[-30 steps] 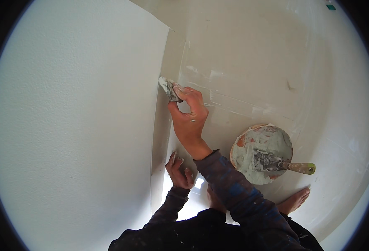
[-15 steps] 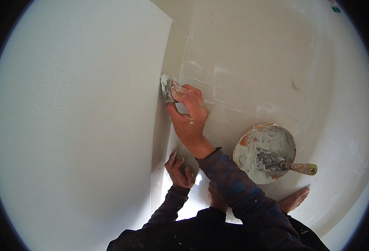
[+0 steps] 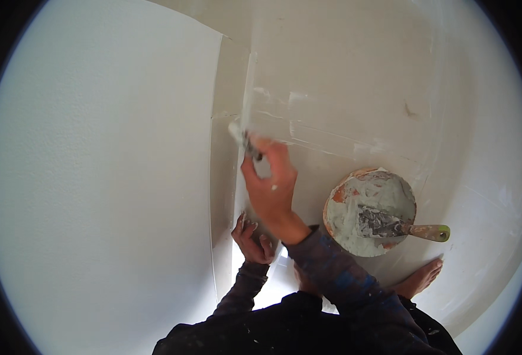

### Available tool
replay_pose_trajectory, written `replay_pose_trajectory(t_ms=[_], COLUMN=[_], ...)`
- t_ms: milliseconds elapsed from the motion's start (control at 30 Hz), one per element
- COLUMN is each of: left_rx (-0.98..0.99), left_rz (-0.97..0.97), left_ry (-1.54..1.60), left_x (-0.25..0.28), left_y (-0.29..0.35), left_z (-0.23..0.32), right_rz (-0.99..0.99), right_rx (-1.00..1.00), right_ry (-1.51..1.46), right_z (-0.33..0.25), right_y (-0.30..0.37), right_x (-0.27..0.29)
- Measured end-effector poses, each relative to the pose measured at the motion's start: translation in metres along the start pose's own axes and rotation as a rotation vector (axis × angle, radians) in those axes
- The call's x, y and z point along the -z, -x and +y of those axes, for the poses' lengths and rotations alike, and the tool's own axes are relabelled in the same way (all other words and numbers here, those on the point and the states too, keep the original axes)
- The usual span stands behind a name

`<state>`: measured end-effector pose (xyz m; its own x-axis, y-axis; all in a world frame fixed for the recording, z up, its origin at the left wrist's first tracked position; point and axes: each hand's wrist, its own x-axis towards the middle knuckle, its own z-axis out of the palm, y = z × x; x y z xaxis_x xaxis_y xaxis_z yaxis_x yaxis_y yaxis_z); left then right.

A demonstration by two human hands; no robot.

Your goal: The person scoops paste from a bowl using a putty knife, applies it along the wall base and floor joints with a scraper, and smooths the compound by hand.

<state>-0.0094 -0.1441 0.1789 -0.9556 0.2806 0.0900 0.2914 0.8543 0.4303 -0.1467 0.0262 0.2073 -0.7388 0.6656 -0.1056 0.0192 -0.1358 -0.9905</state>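
Note:
My right hand pinches a small filler scraper between thumb and fingers. The tool is blurred by motion, with a dab of off-white filler at its end. It sits over the narrow beige strip beside the large white panel; whether it touches the surface I cannot tell. Closer to my body, my left hand rests by the same strip, fingers bent and thumb apart, with nothing visible in it. Filler marks the skin of both hands.
To the right stands a round tub of pale filler, with a putty knife lying across it, its handle sticking out past the rim. My bare foot is just below. Filler smears streak the beige surface ahead.
My right hand has drawn slightly back toward me with the scraper, which has turned and shows a dab of filler at its end. My left hand stays almost where it was.

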Motion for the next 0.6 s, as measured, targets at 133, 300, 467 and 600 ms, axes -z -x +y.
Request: replay_pose_trajectory(t_ms=[133,300,467,600], left_rx=[-0.008,-0.005,0.005,-0.001], left_rz=[0.006,-0.015,-0.003,-0.017], left_ry=[0.03,0.013,0.043,0.027], left_x=[0.0,0.002,0.001,0.001], left_y=[-0.003,-0.004,-0.001,-0.001], left_z=[0.001,0.001,0.0,-0.001], right_rz=[0.074,-0.041,-0.044,-0.119], right_rx=[0.068,0.173,0.25,0.273], right_ry=[-0.013,-0.054,0.017,0.049], right_z=[-0.006,-0.005,0.005,0.007], right_y=[-0.038,-0.041,-0.045,-0.043], right_x=[-0.009,-0.014,-0.018,-0.012])
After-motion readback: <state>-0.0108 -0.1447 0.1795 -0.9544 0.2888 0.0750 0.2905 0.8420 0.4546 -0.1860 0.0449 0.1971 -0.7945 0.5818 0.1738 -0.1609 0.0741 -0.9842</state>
